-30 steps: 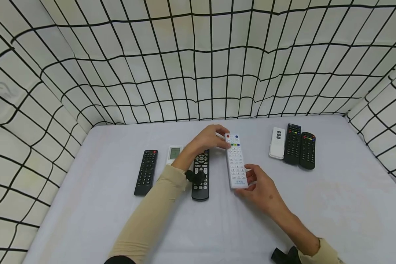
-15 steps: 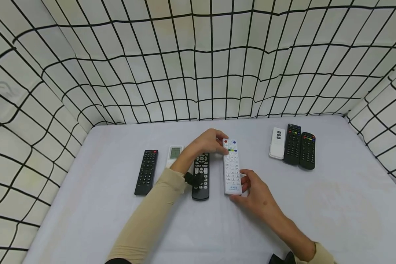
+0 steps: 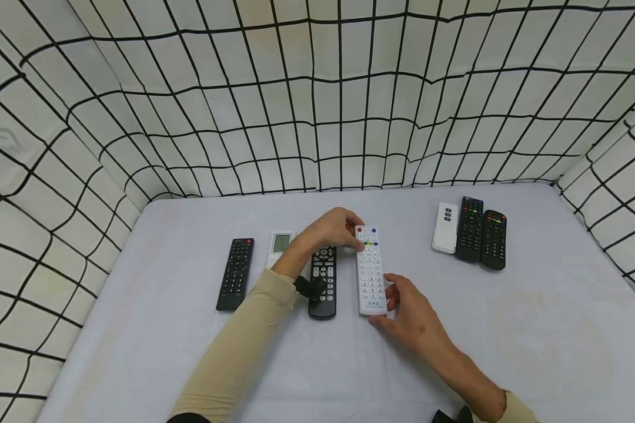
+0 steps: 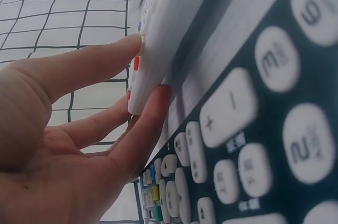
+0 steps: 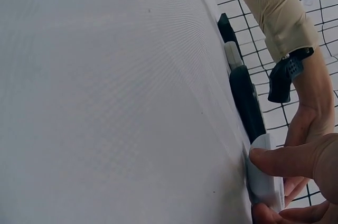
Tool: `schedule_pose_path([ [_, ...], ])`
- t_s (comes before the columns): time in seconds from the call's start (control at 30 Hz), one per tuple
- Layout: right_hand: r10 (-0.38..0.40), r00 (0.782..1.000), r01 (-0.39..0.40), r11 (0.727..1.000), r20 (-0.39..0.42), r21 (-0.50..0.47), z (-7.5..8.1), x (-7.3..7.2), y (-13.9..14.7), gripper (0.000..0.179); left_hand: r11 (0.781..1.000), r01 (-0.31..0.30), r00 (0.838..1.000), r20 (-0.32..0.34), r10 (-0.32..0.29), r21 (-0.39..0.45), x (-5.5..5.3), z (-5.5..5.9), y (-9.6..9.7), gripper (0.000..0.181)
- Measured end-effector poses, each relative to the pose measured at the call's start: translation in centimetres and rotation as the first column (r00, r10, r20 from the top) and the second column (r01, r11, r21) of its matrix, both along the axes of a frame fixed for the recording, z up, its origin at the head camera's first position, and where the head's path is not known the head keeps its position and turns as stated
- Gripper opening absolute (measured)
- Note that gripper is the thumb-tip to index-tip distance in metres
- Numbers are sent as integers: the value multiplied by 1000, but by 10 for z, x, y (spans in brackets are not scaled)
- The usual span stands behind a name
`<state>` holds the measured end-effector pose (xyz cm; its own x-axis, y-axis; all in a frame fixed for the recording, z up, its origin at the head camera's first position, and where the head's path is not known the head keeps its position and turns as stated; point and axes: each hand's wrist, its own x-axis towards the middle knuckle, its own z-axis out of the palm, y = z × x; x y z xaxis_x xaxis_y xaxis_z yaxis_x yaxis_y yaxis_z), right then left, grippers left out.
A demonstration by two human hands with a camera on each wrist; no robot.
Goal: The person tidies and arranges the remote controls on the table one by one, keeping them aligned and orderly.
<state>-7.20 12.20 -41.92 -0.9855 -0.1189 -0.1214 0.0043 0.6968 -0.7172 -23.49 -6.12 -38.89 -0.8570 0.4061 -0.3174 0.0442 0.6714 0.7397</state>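
A long white remote control (image 3: 371,277) with colored buttons lies near the middle of the table, roughly pointing away from me. My left hand (image 3: 334,228) pinches its far end; in the left wrist view the thumb (image 4: 100,60) is on the button face and a finger (image 4: 153,113) at the side edge. My right hand (image 3: 415,317) holds the near end, with the thumb (image 5: 280,160) against the bottom edge and fingers by the right side. Just left of it lies a black remote control (image 3: 323,299), partly hidden under my left wrist.
Further left are a white remote with a small screen (image 3: 281,242), partly covered by my arm, and a slim black remote (image 3: 235,275). At the right lie a small white remote (image 3: 445,229) and two black remotes (image 3: 470,230). Black netting (image 3: 340,123) encloses the table's back and sides.
Both hands have brought the white remote control toward me and slightly left, nearer the black one, and it has turned straighter. The other remotes have stayed put.
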Motion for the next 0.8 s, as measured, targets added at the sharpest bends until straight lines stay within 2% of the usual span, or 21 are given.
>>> schedule_pose_path([
  [0.3, 5, 1000, -5, 1000, -7, 10, -2, -1, 0, 83, 999, 4, 1000, -14, -4, -43, 3, 3, 4, 60],
  [0.57, 18, 1000, -18, 1000, -18, 17, -1, -1, 1, 81, 990, 10, 999, -30, -14, -140, 3, 6, 10, 63],
  [0.8, 33, 999, -32, 999, -25, 38, -1, -1, 2, 80, 987, 1, 1000, -23, -4, -158, 4, 6, 12, 65],
])
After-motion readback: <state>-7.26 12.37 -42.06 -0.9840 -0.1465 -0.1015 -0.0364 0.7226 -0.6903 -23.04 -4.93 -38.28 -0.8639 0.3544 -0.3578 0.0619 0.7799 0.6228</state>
